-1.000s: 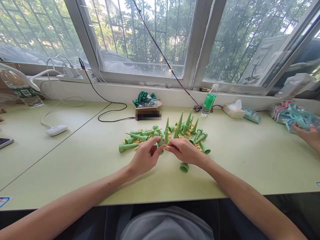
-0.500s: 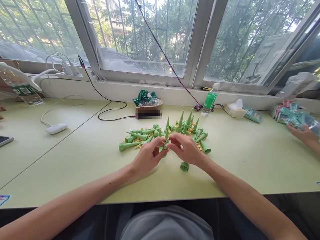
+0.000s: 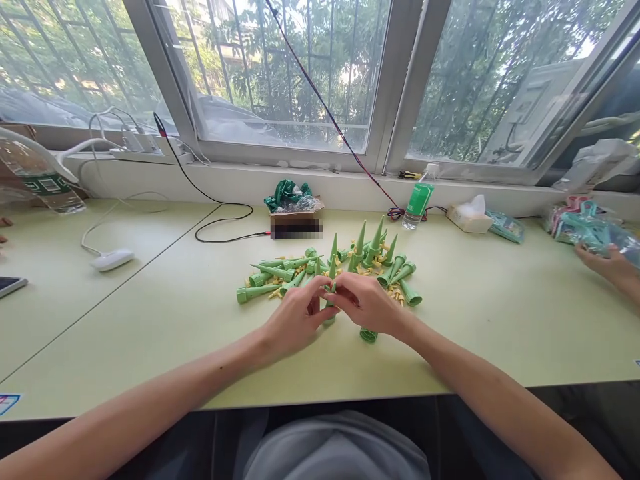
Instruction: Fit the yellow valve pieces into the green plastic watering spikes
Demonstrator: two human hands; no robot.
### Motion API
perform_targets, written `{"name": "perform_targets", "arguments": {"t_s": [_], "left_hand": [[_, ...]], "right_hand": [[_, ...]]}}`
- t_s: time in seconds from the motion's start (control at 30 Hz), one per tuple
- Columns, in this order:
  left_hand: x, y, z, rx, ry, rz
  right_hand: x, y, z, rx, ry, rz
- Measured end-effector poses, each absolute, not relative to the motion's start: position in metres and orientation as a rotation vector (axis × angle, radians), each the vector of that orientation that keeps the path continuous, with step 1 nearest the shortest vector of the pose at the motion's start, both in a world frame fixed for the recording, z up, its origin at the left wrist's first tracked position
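Observation:
Close to the middle of the table, a green cone-shaped plastic spike (image 3: 329,321) stands between my hands, its base showing below the fingers. My left hand (image 3: 294,319) is closed around the spike. The fingers of my right hand (image 3: 371,304) pinch at its upper part, hiding most of it. Partly under the right wrist lies another green piece with a round open end (image 3: 369,335). Just beyond the hands are several upright green spikes (image 3: 374,248), more spikes lying down (image 3: 257,293), and small yellow parts (image 3: 397,293) scattered among them.
Behind the pile sits a small cardboard box (image 3: 296,208) with crumpled green wrapping. A water bottle (image 3: 419,200) and a tissue pack (image 3: 469,219) stand along the window wall. At far right, another person's hand (image 3: 610,267) touches bagged items (image 3: 585,227). A black cable (image 3: 225,239) crosses the left side.
My right fingers have come in closer and now pinch the top of the spike. The spike stands more upright and slightly lower than before.

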State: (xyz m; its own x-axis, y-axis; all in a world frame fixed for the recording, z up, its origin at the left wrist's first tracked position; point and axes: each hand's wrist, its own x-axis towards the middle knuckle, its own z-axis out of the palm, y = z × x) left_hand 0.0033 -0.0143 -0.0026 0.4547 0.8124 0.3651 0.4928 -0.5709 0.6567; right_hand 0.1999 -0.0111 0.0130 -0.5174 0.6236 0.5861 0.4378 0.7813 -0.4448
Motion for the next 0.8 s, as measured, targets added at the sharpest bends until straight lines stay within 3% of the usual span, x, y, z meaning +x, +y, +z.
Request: {"name": "perform_targets", "arguments": {"t_s": [0.33, 0.8], "left_hand": [[0.006, -0.019, 0.007, 2.308, 1.123, 0.982], [0.006, -0.020, 0.007, 2.388, 1.059, 1.040]], "right_hand": [[0.202, -0.011, 0.017, -0.769, -2.157, 0.279], [0.234, 0.011, 0.029, -1.070, -1.583, -0.089]]}}
